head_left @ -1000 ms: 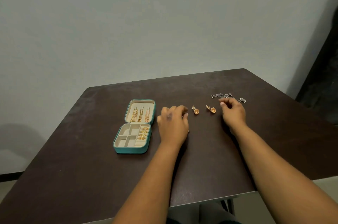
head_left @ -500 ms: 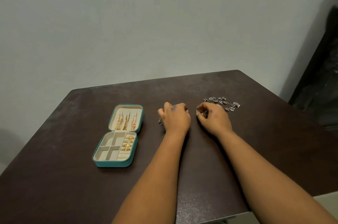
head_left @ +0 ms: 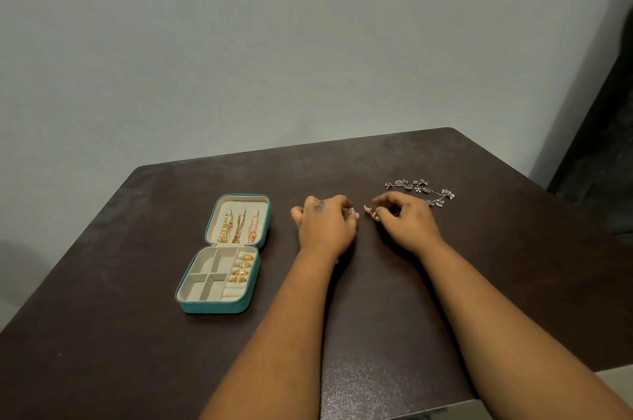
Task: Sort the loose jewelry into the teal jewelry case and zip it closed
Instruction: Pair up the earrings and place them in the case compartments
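The teal jewelry case (head_left: pixel 212 306) lies open on the dark table, left of my hands. Three gold dangling earrings hang in its lid (head_left: pixel 238 229), and several gold rings (head_left: pixel 242 267) sit in the ring rolls of its base. My left hand (head_left: pixel 325 226) is curled, pinching a small gold earring (head_left: pixel 352 211) at its fingertips. Just beside it, my right hand (head_left: pixel 407 227) pinches a second gold earring (head_left: pixel 370 213). A silver floral chain (head_left: pixel 419 190) lies on the table behind my right hand.
The dark brown table (head_left: pixel 376 317) stands against a pale wall. Its front edge runs at lower right, and a dark object (head_left: pixel 609 152) stands beyond its right corner.
My right hand left the silver chain and moved left to a gold earring. Both gold earrings have gone from lying on the table to being pinched, one in each hand. The camera shifted right.
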